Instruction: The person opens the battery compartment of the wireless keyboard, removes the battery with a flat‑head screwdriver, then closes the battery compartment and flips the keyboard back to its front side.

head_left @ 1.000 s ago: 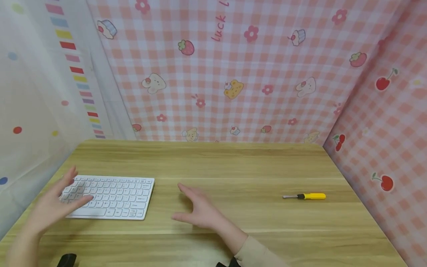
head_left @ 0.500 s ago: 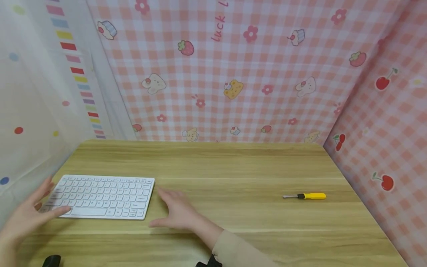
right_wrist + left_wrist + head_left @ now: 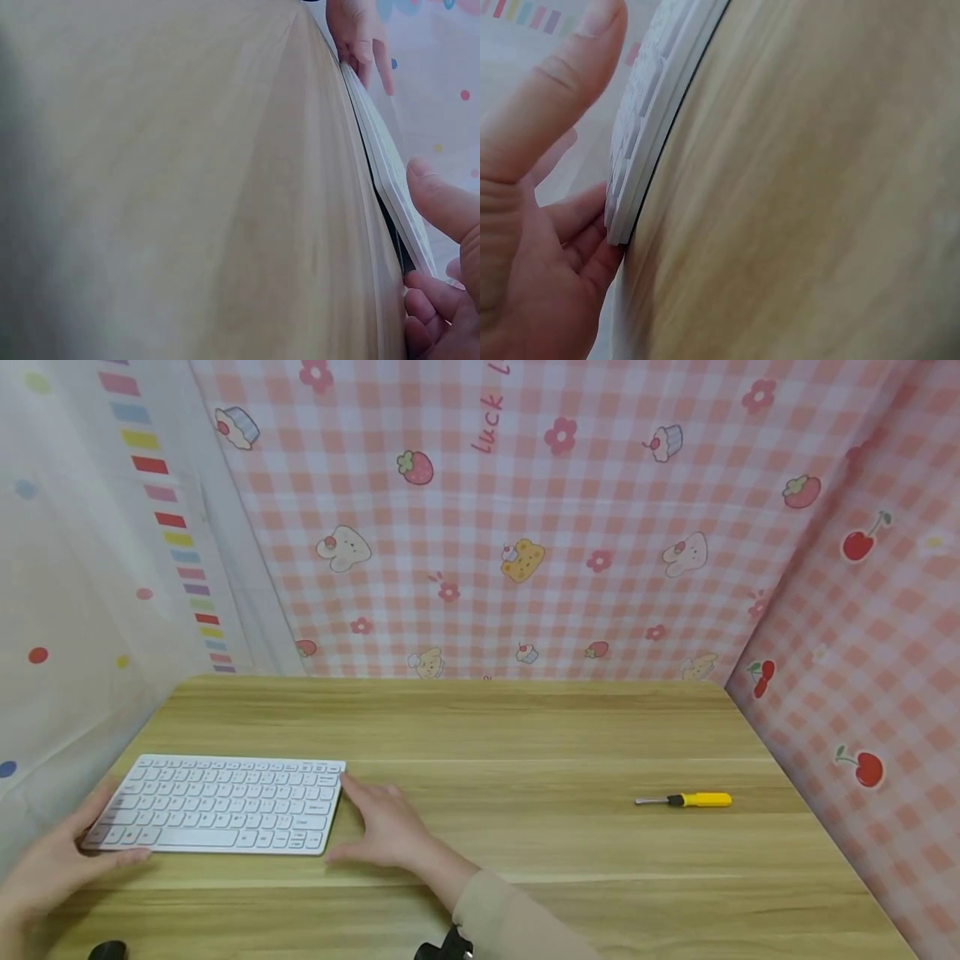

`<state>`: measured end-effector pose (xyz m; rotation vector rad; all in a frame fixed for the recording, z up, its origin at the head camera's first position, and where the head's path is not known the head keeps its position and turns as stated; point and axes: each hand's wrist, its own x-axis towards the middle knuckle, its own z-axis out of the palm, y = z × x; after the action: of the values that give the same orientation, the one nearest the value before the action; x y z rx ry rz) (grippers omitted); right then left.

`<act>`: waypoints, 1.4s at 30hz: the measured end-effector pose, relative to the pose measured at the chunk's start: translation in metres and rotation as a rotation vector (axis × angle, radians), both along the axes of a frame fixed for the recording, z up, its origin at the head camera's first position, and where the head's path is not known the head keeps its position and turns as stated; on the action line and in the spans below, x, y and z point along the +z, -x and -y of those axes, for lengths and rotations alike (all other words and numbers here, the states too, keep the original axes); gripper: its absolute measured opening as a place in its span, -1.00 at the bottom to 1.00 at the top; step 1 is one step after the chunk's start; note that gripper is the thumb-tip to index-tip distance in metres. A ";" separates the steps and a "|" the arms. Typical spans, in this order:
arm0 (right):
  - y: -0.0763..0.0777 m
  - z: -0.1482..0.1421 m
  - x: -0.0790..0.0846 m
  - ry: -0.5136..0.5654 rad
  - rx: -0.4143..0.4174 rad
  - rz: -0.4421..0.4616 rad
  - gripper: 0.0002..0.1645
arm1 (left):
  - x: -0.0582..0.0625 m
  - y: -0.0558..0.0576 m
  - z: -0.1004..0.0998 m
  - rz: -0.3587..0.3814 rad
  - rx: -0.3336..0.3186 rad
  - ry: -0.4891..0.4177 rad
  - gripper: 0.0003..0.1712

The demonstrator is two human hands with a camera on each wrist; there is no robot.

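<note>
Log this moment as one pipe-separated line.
left hand at left end of white keyboard | right hand at its right end | yellow-handled screwdriver untouched on table

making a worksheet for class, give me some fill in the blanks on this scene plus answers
The left hand and right hand are at opposite ends of the keyboard, whose colour is ____.
The screwdriver has a handle coloured mainly ____.
Of the two hands, the ____ one is nearer the screwdriver.
The only readable word on the back cloth is ____.

white; yellow; right; luck
</note>
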<state>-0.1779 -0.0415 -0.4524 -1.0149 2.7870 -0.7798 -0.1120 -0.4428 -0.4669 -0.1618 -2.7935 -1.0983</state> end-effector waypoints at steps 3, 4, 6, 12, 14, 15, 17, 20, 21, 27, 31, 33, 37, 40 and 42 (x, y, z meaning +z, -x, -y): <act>0.000 0.002 0.000 -0.005 -0.002 -0.007 0.29 | -0.001 -0.001 0.001 0.003 0.009 0.009 0.23; 0.000 0.002 0.000 -0.006 -0.002 -0.010 0.29 | -0.002 -0.001 0.001 0.004 0.013 0.006 0.23; 0.000 0.002 0.000 -0.004 -0.001 -0.011 0.28 | -0.003 -0.001 0.002 0.013 0.020 0.013 0.22; 0.000 -0.002 -0.002 0.032 -0.002 0.018 0.24 | -0.006 -0.001 0.001 0.024 0.050 0.018 0.20; 0.001 -0.004 -0.003 0.062 -0.008 0.040 0.22 | -0.006 -0.001 -0.001 0.030 0.066 0.021 0.18; 0.001 -0.005 -0.004 0.087 -0.013 0.055 0.21 | -0.006 0.000 -0.002 0.036 0.072 0.020 0.17; 0.002 -0.006 -0.006 0.148 -0.026 0.094 0.19 | -0.006 0.000 -0.004 0.047 0.083 0.017 0.16; 0.003 -0.008 -0.007 0.255 -0.050 0.163 0.18 | -0.005 0.001 -0.007 0.057 0.096 0.000 0.14; 0.003 -0.008 -0.008 0.289 -0.060 0.191 0.19 | -0.005 0.002 -0.007 0.060 0.100 -0.005 0.13; 0.004 -0.011 -0.010 0.454 -0.108 0.315 0.21 | -0.005 0.006 -0.014 0.038 0.125 -0.007 0.08; 0.005 -0.014 -0.011 0.553 -0.102 0.371 0.21 | -0.003 0.007 -0.018 0.041 0.123 -0.005 0.06; 0.006 -0.016 -0.011 0.593 -0.101 0.403 0.22 | -0.001 0.008 -0.021 0.044 0.115 -0.005 0.04; 0.006 -0.024 -0.009 0.649 -0.094 0.453 0.24 | 0.004 0.009 -0.027 0.042 0.096 -0.008 0.03; 0.007 -0.032 -0.005 0.669 -0.089 0.465 0.24 | 0.009 0.011 -0.031 0.021 0.076 -0.045 0.00; 0.008 -0.036 -0.003 0.676 -0.087 0.465 0.24 | 0.012 0.013 -0.035 0.009 0.064 -0.072 -0.02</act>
<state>-0.1861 -0.0051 -0.4554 -0.6412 2.2028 -1.7749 -0.1246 -0.4080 -0.4552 -0.0601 -2.7418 -1.1845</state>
